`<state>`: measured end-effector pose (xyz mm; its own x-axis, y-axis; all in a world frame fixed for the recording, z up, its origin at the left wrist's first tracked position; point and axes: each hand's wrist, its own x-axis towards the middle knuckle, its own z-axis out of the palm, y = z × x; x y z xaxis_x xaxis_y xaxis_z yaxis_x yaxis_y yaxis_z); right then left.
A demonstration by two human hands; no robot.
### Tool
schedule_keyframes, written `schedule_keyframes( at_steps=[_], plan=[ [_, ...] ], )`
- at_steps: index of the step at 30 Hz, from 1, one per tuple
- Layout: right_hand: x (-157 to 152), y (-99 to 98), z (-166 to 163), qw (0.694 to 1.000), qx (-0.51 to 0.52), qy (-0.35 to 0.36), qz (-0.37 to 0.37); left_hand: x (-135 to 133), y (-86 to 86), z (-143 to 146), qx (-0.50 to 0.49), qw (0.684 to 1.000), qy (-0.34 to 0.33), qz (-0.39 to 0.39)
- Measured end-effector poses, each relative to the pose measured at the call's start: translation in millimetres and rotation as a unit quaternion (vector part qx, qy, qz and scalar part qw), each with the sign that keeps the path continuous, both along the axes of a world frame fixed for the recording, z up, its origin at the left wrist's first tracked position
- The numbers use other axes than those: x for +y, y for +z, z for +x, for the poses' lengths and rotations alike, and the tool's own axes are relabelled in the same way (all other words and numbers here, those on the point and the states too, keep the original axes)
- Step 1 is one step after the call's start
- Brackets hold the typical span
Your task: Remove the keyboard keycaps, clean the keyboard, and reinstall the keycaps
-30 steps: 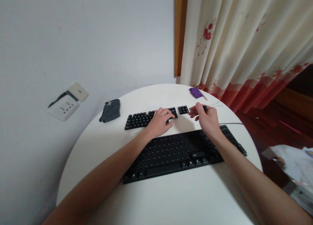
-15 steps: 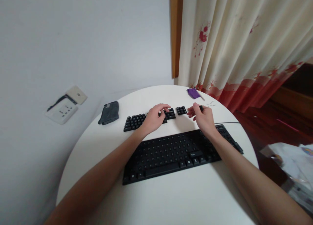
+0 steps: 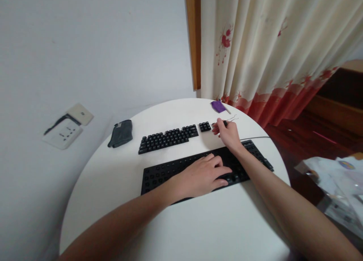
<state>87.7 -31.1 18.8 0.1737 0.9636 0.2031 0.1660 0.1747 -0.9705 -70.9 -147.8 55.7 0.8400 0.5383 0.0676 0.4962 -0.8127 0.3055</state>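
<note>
A black keyboard [image 3: 170, 170] lies across the round white table [image 3: 113, 177]. My left hand [image 3: 202, 176] rests on its middle, fingers drawn together against the thumb; what they hold, if anything, is hidden. Behind the keyboard a long row of loose black keycaps [image 3: 167, 138] is laid out, with a small separate block of keycaps [image 3: 204, 126] to its right. My right hand [image 3: 228, 134] hovers just right of that block, closed on a thin wire keycap puller [image 3: 227, 121] with a dark grip.
A grey folded cloth [image 3: 120, 133] lies at the table's back left. A purple object [image 3: 217, 106] sits near the far edge by the curtain [image 3: 269, 45]. The keyboard cable [image 3: 255, 138] runs off right. A wall socket [image 3: 64, 131] is at left.
My left hand has left the keycap row and come back onto the keyboard's middle. My right hand stays by the small keycap block with the puller. The view has shifted left.
</note>
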Motion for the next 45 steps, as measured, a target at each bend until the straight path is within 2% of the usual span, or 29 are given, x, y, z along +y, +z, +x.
schedule_keyframes(
  at_steps=[3, 7, 14, 22, 39, 45],
  plan=[
    [-2.2, -0.4, -1.8, 1.0, -0.008, 0.006, -0.004, 2.3, -13.5, 5.6, -0.006, 1.0, 0.007, 0.013],
    [-2.9, -2.5, -3.9, 1.0, -0.019, 0.016, -0.002, 2.5, -21.0, 7.8, -0.003, 0.999, 0.013, 0.033],
    [-3.8, -7.3, -6.3, 0.999, -0.021, 0.026, -0.012, 2.5, -23.0, 10.7, -0.002, 0.999, 0.01, 0.033],
    [-3.2, -14.1, -10.8, 0.998, -0.041, 0.05, -0.012, 1.2, -27.3, 15.4, 0.015, 0.997, 0.022, 0.067],
    [-3.4, -14.3, -11.3, 0.996, -0.061, 0.058, -0.022, -3.6, -26.2, 17.5, 0.048, 0.994, 0.032, 0.091],
    [-3.6, -15.4, -11.0, 0.996, -0.065, 0.062, -0.018, -2.6, -24.7, 14.6, 0.057, 0.995, 0.029, 0.078]
  ],
)
